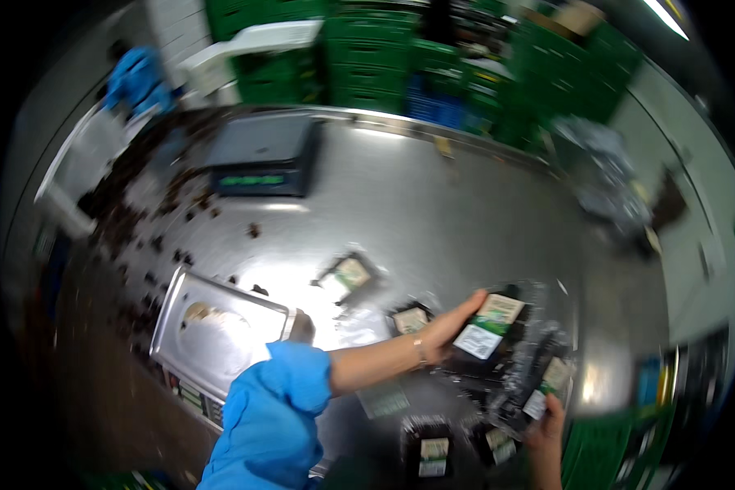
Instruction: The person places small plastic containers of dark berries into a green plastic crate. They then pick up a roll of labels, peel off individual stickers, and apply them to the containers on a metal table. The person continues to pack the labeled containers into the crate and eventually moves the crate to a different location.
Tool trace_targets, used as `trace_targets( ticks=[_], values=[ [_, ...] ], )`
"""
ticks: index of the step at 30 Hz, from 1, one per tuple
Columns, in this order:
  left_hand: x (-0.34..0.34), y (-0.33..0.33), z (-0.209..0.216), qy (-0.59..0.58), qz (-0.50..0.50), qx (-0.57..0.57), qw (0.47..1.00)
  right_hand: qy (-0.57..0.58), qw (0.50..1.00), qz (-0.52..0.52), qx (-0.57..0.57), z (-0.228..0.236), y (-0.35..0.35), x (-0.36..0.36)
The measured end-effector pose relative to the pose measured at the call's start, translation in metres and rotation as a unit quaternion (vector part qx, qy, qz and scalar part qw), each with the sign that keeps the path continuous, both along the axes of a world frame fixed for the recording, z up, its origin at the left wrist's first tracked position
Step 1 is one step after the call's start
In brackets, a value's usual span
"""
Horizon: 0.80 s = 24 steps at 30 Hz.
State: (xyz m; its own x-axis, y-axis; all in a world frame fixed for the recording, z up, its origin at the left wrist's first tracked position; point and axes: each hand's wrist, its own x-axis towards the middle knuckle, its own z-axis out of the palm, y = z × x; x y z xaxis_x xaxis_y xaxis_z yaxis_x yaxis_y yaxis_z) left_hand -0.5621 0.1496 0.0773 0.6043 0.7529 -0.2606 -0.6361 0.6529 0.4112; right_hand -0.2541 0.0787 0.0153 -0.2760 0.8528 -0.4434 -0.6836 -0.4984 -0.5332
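Note:
My left hand (453,327) reaches across the steel table, its fingers closed on the edge of a dark pack (490,325) with a cream, green and white label. At the lower right my right hand (549,423) grips a second labelled dark pack (554,377) in shiny clear wrapping. The two held packs are side by side, and wrapping between them blurs their edges. Similar packs lie around my hands: a pack (347,278) beyond my left forearm, a pack (412,318) by my left wrist, and two near packs (433,453) (498,445).
A shallow metal tray (220,322) sits left of my blue sleeve (265,408). Behind it stands a scale (263,151) with a green display. Dark loose pieces (126,196) are scattered at the left. Green crates (367,57) line the back; clear plastic bags (600,175) lie far right.

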Motion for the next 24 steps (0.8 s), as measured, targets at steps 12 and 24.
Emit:
trace_targets(
  ticks=[12,24],
  values=[
    [0.253,0.091,0.147,-0.003,-0.214,0.32,0.923,-0.021,0.928,-0.298,0.225,0.132,-0.02,0.183],
    [0.572,0.066,0.007,0.257,-0.394,0.288,0.834,-0.088,0.901,-0.424,-0.024,0.023,-0.15,0.417]
  ],
)
